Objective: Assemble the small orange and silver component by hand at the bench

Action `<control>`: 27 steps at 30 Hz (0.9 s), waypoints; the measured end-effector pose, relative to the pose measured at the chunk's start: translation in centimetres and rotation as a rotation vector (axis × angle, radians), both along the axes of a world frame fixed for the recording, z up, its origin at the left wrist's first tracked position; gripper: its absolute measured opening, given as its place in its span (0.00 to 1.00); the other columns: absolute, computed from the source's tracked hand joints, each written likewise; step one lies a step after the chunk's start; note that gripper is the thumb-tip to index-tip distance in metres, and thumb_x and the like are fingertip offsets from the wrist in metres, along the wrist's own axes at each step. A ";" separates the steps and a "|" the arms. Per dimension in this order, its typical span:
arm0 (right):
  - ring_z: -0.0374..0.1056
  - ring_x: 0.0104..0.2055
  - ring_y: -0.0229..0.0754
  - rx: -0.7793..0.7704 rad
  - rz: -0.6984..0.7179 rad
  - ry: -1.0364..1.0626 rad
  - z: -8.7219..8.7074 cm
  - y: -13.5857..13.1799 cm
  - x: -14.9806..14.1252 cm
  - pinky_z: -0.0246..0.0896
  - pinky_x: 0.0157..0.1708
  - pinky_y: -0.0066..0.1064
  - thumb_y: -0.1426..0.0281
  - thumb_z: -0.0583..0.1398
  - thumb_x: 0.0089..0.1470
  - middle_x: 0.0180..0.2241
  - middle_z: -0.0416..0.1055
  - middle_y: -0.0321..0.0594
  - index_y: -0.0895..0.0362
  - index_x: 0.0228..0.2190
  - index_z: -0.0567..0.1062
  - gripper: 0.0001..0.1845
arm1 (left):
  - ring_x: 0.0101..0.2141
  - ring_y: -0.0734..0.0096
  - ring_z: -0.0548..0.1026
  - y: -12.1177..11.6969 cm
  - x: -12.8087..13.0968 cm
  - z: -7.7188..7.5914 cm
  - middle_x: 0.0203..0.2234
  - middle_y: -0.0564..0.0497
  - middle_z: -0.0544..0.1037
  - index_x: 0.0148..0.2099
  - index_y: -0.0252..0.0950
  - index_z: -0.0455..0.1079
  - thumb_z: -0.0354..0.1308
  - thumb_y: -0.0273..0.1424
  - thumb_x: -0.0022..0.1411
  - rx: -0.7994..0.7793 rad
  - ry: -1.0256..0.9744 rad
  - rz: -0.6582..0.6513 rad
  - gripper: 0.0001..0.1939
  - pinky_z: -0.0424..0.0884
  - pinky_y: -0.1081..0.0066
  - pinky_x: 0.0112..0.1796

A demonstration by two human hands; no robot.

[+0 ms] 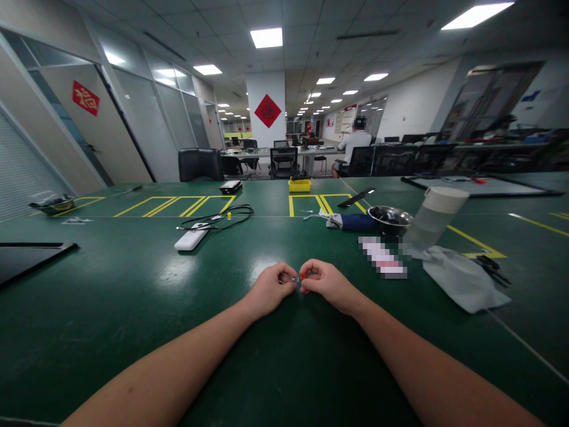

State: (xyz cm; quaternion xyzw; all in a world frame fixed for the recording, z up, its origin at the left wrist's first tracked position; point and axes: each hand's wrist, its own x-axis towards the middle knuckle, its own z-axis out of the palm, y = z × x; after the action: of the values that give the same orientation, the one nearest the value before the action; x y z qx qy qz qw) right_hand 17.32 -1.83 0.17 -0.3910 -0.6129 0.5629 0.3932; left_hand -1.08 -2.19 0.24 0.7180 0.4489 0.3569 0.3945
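Head view: left hand is pinching a small silvery piece and right hand an orange piece, near each other over the surface, both probably light, stiff, slippery, seemingly best held by their outer ends.

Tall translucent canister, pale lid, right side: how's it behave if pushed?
Probably tips if pushed high: the canister looks taller than wide. Low down, it may slide, since the green tabletop looks glossy. Likely stiff, given its straight outline.
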 end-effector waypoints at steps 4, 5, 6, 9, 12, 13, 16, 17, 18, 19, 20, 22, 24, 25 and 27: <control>0.73 0.30 0.39 0.008 0.003 -0.009 -0.1 0.1 0.1 0.65 0.34 0.30 0.72 0.64 0.44 0.28 0.72 0.36 0.59 0.33 0.70 0.11 | 0.26 0.75 0.69 0.1 -0.1 -0.2 0.24 0.55 0.72 0.39 0.34 0.71 0.58 0.25 0.52 0.010 -0.004 -0.011 0.10 0.64 0.75 0.30; 0.73 0.30 0.39 0.010 0.006 -0.008 -0.1 0.1 0.1 0.65 0.34 0.30 0.72 0.64 0.45 0.28 0.73 0.36 0.59 0.33 0.70 0.11 | 0.26 0.75 0.69 0.1 -0.1 -0.3 0.24 0.55 0.72 0.39 0.34 0.71 0.58 0.25 0.52 0.009 -0.002 -0.008 0.09 0.64 0.75 0.30; 0.73 0.30 0.38 0.014 0.011 -0.005 -0.2 0.1 0.1 0.65 0.34 0.30 0.73 0.64 0.45 0.29 0.73 0.36 0.59 0.33 0.70 0.11 | 0.26 0.75 0.69 0.1 -0.1 -0.3 0.24 0.55 0.72 0.39 0.34 0.71 0.58 0.25 0.52 0.008 0.000 -0.006 0.09 0.64 0.75 0.30; 0.72 0.30 0.38 0.021 0.025 0.007 -0.4 0.2 0.1 0.64 0.33 0.29 0.74 0.63 0.45 0.29 0.73 0.36 0.59 0.34 0.70 0.11 | 0.26 0.75 0.69 0.2 0.0 -0.4 0.24 0.55 0.72 0.40 0.34 0.71 0.57 0.25 0.53 -0.002 -0.007 -0.019 0.10 0.63 0.76 0.29; 0.72 0.29 0.37 0.015 0.028 0.014 -0.4 0.2 0.1 0.64 0.33 0.29 0.74 0.63 0.45 0.28 0.73 0.36 0.59 0.34 0.70 0.11 | 0.27 0.75 0.69 0.2 0.0 -0.4 0.25 0.54 0.73 0.40 0.33 0.71 0.57 0.25 0.53 -0.018 -0.016 -0.034 0.10 0.64 0.76 0.29; 0.71 0.29 0.37 0.014 0.025 0.014 -0.4 0.2 0.1 0.64 0.33 0.29 0.74 0.63 0.45 0.28 0.73 0.36 0.59 0.34 0.70 0.11 | 0.27 0.75 0.70 0.1 0.0 -0.4 0.25 0.54 0.73 0.40 0.33 0.70 0.57 0.25 0.53 -0.022 -0.014 -0.034 0.10 0.64 0.76 0.29; 0.71 0.29 0.38 0.016 0.022 0.003 -0.3 0.2 0.1 0.64 0.33 0.29 0.75 0.63 0.44 0.26 0.73 0.36 0.60 0.33 0.70 0.11 | 0.27 0.75 0.70 0.1 0.0 -0.4 0.26 0.54 0.73 0.40 0.33 0.70 0.57 0.25 0.53 -0.017 -0.009 -0.033 0.09 0.64 0.75 0.30; 0.71 0.29 0.38 0.018 0.024 0.000 -0.3 0.2 0.1 0.64 0.33 0.30 0.75 0.62 0.44 0.26 0.73 0.36 0.60 0.33 0.70 0.11 | 0.27 0.75 0.70 0.2 0.0 -0.4 0.26 0.54 0.73 0.40 0.33 0.70 0.57 0.25 0.53 -0.012 -0.011 -0.036 0.09 0.64 0.75 0.30; 0.71 0.29 0.38 0.021 0.026 -0.002 -0.3 0.2 0.2 0.64 0.33 0.30 0.75 0.62 0.44 0.25 0.73 0.36 0.59 0.33 0.70 0.11 | 0.27 0.75 0.70 0.2 0.0 -0.4 0.25 0.54 0.73 0.40 0.33 0.70 0.57 0.25 0.53 -0.010 -0.014 -0.040 0.09 0.64 0.75 0.30; 0.71 0.29 0.38 0.023 0.030 -0.002 -0.3 0.2 0.2 0.64 0.33 0.30 0.75 0.62 0.44 0.25 0.73 0.36 0.59 0.33 0.70 0.11 | 0.27 0.75 0.70 0.2 -0.1 -0.5 0.25 0.54 0.73 0.40 0.33 0.70 0.57 0.25 0.54 -0.009 -0.016 -0.045 0.09 0.64 0.75 0.30; 0.71 0.29 0.38 0.025 0.033 -0.001 -0.3 0.2 0.2 0.64 0.33 0.30 0.75 0.62 0.44 0.25 0.73 0.36 0.59 0.33 0.70 0.11 | 0.27 0.75 0.70 0.2 -0.1 -0.5 0.25 0.54 0.73 0.40 0.34 0.70 0.57 0.26 0.54 -0.011 -0.016 -0.048 0.09 0.63 0.76 0.29; 0.71 0.29 0.38 0.025 0.034 0.002 -0.3 0.2 0.2 0.64 0.34 0.30 0.75 0.62 0.44 0.25 0.73 0.36 0.59 0.34 0.70 0.11 | 0.26 0.75 0.69 0.2 -0.1 -0.5 0.24 0.55 0.73 0.40 0.34 0.70 0.57 0.26 0.54 -0.013 -0.014 -0.043 0.09 0.63 0.76 0.29; 0.71 0.29 0.38 0.016 0.036 0.001 -0.3 0.2 0.2 0.64 0.34 0.30 0.75 0.62 0.44 0.25 0.73 0.36 0.59 0.34 0.70 0.11 | 0.26 0.75 0.69 0.2 -0.1 -0.5 0.24 0.55 0.73 0.40 0.34 0.70 0.58 0.26 0.53 -0.016 -0.013 -0.040 0.09 0.63 0.76 0.29; 0.71 0.29 0.38 0.011 0.035 -0.002 -0.2 0.1 0.2 0.64 0.34 0.30 0.75 0.62 0.44 0.25 0.73 0.36 0.59 0.34 0.70 0.11 | 0.26 0.75 0.69 0.2 -0.1 -0.5 0.24 0.54 0.73 0.39 0.33 0.70 0.58 0.26 0.53 -0.019 -0.015 -0.042 0.09 0.63 0.76 0.29; 0.71 0.29 0.38 0.007 0.033 -0.004 -0.1 0.1 0.1 0.64 0.34 0.31 0.75 0.62 0.44 0.24 0.73 0.35 0.59 0.33 0.70 0.11 | 0.25 0.75 0.68 0.2 0.0 -0.4 0.23 0.55 0.72 0.39 0.34 0.70 0.58 0.25 0.53 -0.026 -0.020 -0.048 0.09 0.62 0.76 0.28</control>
State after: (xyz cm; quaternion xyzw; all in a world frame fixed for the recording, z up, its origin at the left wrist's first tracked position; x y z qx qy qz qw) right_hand 17.46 -1.71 0.03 -0.3808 -0.6219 0.5664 0.3840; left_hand -1.12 -2.03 -0.16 0.7198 0.4322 0.3485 0.4166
